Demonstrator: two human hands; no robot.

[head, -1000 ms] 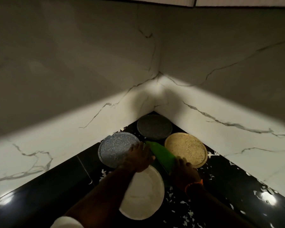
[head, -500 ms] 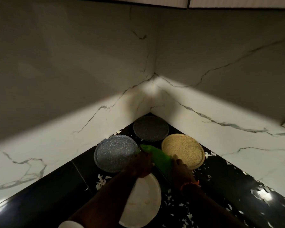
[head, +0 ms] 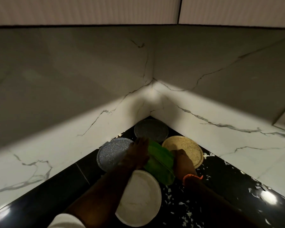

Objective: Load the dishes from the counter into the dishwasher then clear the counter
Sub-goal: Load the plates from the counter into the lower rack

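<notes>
Green plate (head: 160, 163) tilted, clamped between my left hand (head: 138, 153) and right hand (head: 182, 162) (four plates below on counter (head: 220, 186)).

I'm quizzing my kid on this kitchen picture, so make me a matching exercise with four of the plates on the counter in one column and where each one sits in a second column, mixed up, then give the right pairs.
Column one:
1. dark grey plate
2. tan plate
3. blue speckled plate
4. white plate

Column two:
A. nearest the camera, under the left forearm
B. deepest in the wall corner
C. by the right wall, beside the right hand
D. by the left wall, beside the left hand

Pairs: 1-B, 2-C, 3-D, 4-A
</notes>
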